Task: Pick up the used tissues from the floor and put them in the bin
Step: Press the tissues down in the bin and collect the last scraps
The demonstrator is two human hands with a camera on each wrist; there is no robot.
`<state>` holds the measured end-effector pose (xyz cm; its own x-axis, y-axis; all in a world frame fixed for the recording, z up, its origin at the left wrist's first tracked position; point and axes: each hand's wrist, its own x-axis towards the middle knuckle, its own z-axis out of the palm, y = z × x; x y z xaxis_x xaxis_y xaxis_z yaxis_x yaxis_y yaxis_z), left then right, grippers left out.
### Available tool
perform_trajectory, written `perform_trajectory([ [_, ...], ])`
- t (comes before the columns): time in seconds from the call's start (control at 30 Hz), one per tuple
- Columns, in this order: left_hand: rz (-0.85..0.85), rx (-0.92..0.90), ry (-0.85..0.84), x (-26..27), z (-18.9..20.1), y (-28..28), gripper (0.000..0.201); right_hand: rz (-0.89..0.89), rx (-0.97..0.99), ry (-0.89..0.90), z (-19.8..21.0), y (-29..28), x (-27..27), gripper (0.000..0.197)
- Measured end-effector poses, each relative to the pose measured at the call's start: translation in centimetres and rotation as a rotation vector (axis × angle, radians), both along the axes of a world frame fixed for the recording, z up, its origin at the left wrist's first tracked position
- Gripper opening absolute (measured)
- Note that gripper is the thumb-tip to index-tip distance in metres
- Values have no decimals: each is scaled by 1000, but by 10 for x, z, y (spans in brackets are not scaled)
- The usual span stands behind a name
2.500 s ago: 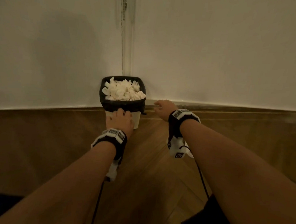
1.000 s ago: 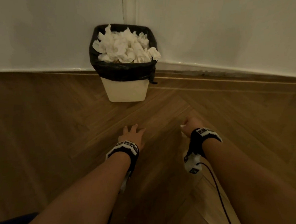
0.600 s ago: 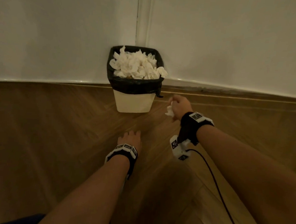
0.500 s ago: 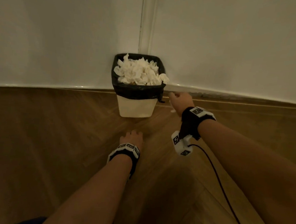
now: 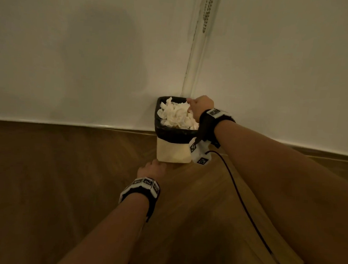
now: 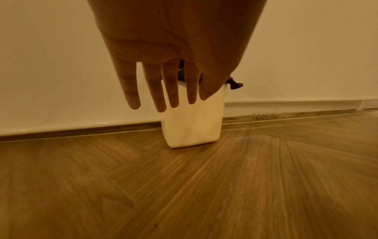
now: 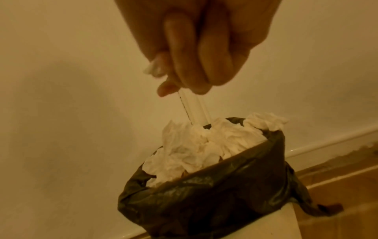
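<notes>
A cream bin [image 5: 172,152] with a black liner [image 5: 175,135] stands in the wall corner, heaped with crumpled white tissues [image 5: 176,115]. My right hand [image 5: 199,106] hovers over the bin's far right rim. In the right wrist view its curled fingers [image 7: 184,72] pinch a small white tissue [image 7: 152,69] above the tissue heap [image 7: 204,145] and the liner [image 7: 225,194]. My left hand [image 5: 152,168] is low over the floor just before the bin's base. Its fingers [image 6: 163,103] are straight, spread and hold nothing, with the bin [image 6: 192,122] right behind them.
White walls meet in a corner with a vertical trim and a hanging bead chain [image 5: 207,10]. A herringbone wooden floor [image 5: 63,175] runs up to a white skirting [image 5: 66,122]. A black cable [image 5: 236,194] trails from my right wrist.
My right hand lifted a tissue off the floor and carried it forward and up over the bin. My left hand slid along the floor toward the bin's base.
</notes>
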<state>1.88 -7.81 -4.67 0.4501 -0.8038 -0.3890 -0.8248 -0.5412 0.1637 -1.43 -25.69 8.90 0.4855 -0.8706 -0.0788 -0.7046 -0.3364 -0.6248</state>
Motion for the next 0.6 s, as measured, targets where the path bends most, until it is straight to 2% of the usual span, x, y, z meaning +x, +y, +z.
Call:
perform_trajectory([
  [0.03,13,1,1,4,1,3,43,-7,-31,29,1,1,3,47],
  [0.13,35,4,-16,14,4,10,40,-7,-46,120,-1,4,8,35],
  [0.2,34,-6,-21,17,5,12,38,-37,-23,180,-6,3,9,34],
  [0.37,20,-45,-31,19,7,9,39,8,-182,287,-23,0,5,52],
  [0.5,13,-100,-59,18,3,6,38,78,-246,187,-26,-8,-3,38],
  [0.6,21,-114,-78,18,-7,5,45,75,-236,303,-30,-7,-4,32],
])
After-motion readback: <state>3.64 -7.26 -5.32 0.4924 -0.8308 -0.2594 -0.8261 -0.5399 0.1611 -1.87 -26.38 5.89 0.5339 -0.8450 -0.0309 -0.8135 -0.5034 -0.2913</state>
